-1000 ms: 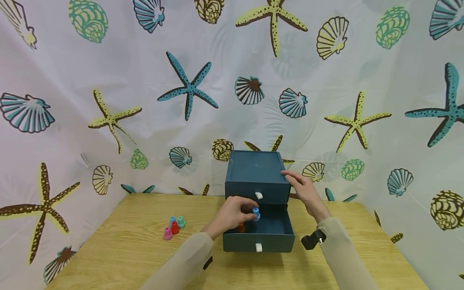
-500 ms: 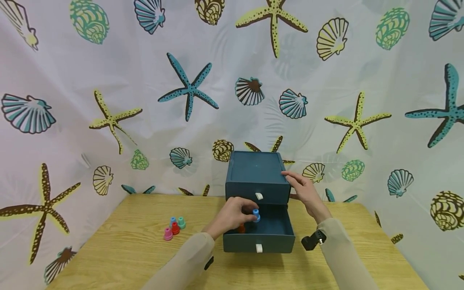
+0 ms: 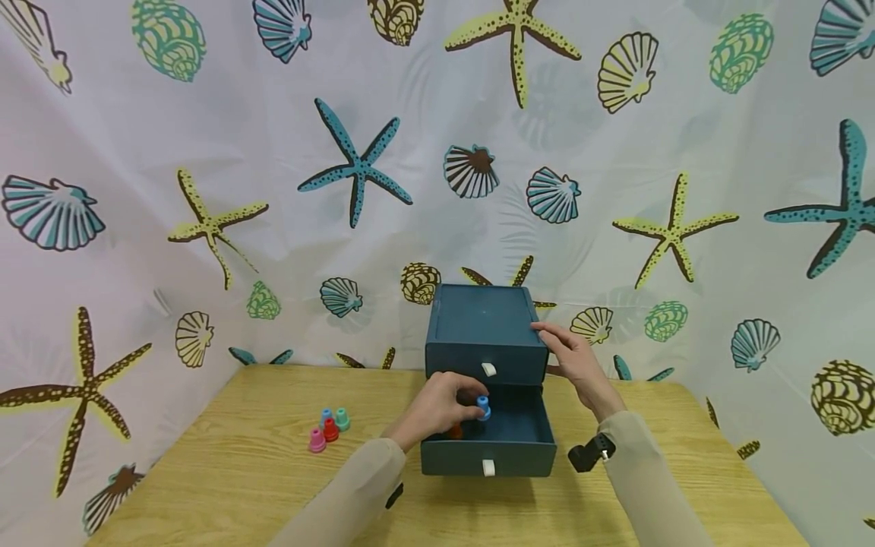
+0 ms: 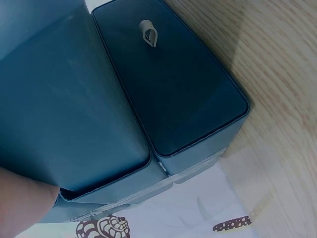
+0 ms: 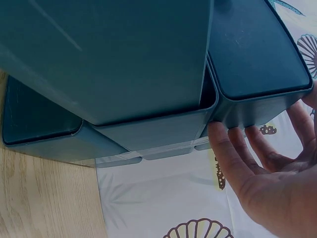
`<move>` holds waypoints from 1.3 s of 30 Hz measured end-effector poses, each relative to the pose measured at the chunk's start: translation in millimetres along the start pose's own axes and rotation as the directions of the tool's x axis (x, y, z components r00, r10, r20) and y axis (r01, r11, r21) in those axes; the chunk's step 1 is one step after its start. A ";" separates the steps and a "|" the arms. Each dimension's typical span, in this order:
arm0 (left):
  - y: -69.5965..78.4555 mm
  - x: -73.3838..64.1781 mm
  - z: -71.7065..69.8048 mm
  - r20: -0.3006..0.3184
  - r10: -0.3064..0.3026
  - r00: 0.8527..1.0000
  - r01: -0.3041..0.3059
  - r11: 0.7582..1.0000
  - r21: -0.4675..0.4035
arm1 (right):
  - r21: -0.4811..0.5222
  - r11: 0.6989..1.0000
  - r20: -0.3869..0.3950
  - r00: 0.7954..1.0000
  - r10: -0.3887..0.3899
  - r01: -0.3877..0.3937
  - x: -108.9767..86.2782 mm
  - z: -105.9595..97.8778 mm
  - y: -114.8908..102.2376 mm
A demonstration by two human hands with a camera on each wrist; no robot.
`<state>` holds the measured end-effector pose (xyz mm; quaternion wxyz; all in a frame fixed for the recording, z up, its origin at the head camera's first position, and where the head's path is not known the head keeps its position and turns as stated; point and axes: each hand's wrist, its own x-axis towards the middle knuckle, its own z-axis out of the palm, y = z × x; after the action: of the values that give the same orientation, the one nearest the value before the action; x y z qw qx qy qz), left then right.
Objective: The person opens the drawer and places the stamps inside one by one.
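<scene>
In the head view, a dark blue drawer cabinet (image 3: pixel 484 315) stands on the table with a lower drawer (image 3: pixel 454 459) pulled out. My left hand (image 3: pixel 437 403) reaches over this drawer and pinches a small blue cone-shaped piece (image 3: pixel 483 409) between thumb and fingers. Below that hand, an orange-red piece (image 3: pixel 454 431) lies inside the drawer, partly hidden. My right hand (image 3: pixel 577 366) touches the cabinet's right side, fingertips at its top edge. The right wrist view shows the fingers (image 5: pixel 225 148) of this hand spread along the cabinet's side, holding no loose object.
On the table (image 3: pixel 225 479) to the left stand a pink piece (image 3: pixel 317 440), a red piece (image 3: pixel 330 430), a green piece (image 3: pixel 342 419) and another blue one, close together. An upper drawer with a white tab (image 3: pixel 488 369) is closed. A patterned curtain (image 3: pixel 437 99) hangs behind.
Both hands stay almost still. The blue piece in my left hand sits very slightly lower in the drawer than before.
</scene>
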<state>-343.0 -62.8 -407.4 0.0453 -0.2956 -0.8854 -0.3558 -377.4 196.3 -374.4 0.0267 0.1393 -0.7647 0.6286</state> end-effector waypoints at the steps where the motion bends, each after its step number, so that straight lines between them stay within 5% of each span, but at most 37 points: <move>1: 0.1 -0.2 0.1 -0.001 0.001 1.000 -0.001 1.000 0.000 | 0.001 1.000 -0.001 1.000 0.000 0.000 0.0 0.1 0.1; 25: -2.0 -1.5 -1.3 -0.027 0.059 0.998 -0.060 0.998 -0.030 | 0.014 1.000 0.011 1.000 0.015 -0.015 0.1 -0.3 -0.8; 39: -9.1 -13.5 -8.1 -0.221 0.064 0.973 -0.099 0.983 -0.152 | 0.009 1.000 0.009 1.000 0.014 -0.014 1.0 -0.6 0.5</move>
<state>-338.0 -80.0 -410.8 0.1314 -0.2940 -0.8305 -0.4545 -378.6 196.8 -374.5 0.0185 0.1368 -0.7630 0.6315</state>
